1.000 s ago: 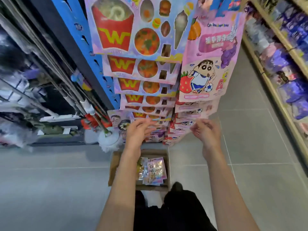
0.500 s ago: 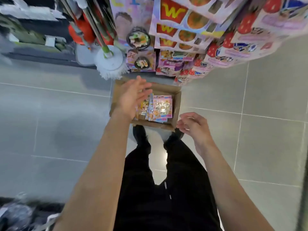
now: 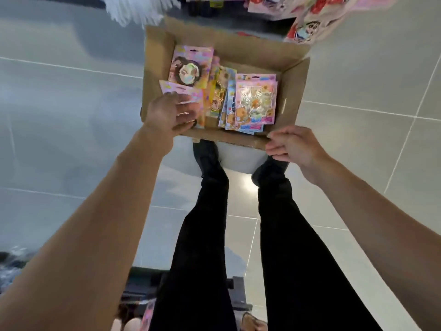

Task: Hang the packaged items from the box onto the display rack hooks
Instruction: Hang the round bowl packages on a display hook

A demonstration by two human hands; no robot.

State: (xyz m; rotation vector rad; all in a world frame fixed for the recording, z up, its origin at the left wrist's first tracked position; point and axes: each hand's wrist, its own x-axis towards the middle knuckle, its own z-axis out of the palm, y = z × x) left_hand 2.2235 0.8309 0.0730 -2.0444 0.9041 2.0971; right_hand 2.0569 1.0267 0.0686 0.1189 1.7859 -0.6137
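A pick from the cardboard box (image 3: 294,91) is being made, judging from the posture. The box is standing on the tiled floor (image 3: 71,144) just ahead of the person's shoes, its flaps folded outward. Inside it, the packaged items (image 3: 256,101) are lying in loose, overlapping stacks: a pink pack with a round window (image 3: 191,68) toward the box's far-left corner, a fanned stack of bear-printed packs toward its right wall.

The left hand (image 3: 170,113) is being lowered into the box's near-left corner, its fingers relaxed and spread over a pink pack (image 3: 181,90); whether anything is being gripped cannot be told. The right hand (image 3: 293,145) is being held at the box's near-right corner, fingers loosely curled, apparently holding nothing; contact with the rim cannot be confirmed.

For a clean pick, a single pack is best being pinched by its header edge, so the hang hole is being kept clear. The box is best being steadied at that near corner. Hanging packs (image 3: 307,29) are showing beyond the box's far edge.
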